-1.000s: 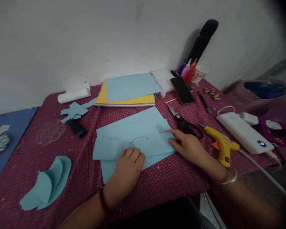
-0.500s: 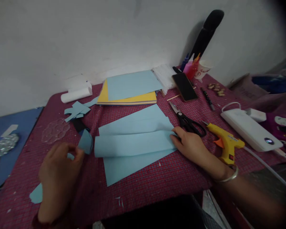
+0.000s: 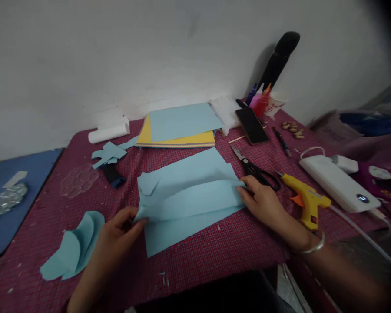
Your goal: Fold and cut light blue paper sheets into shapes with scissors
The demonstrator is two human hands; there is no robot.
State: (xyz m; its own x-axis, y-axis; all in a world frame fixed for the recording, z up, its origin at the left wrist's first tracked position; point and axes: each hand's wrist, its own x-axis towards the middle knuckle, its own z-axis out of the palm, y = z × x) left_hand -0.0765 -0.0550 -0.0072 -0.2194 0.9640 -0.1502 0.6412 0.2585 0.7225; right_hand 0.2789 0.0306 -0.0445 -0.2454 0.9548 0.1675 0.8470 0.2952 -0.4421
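Observation:
A large light-blue paper sheet (image 3: 189, 195), folded over on itself, lies on the red checked tablecloth (image 3: 215, 256). My left hand (image 3: 117, 237) pinches the folded sheet's left end between thumb and fingers. My right hand (image 3: 263, 202) grips the sheet's right end, fingers curled over the edge, a bangle on the wrist. Black-handled scissors (image 3: 256, 169) lie just behind my right hand. A yellow glue gun (image 3: 308, 200) lies to its right.
Curved blue paper cut-outs (image 3: 73, 250) lie at the front left, blue scraps (image 3: 109, 153) and a white roll (image 3: 109, 132) at the back left. A stack of yellow and blue sheets (image 3: 179, 128), a phone (image 3: 252, 126), bottles and a white power bank (image 3: 339, 182) stand behind and right.
My left hand left the sheet's middle, swung to the far left with a small blue piece, then came back and took the sheet's left end. The right hand stayed on the right end.

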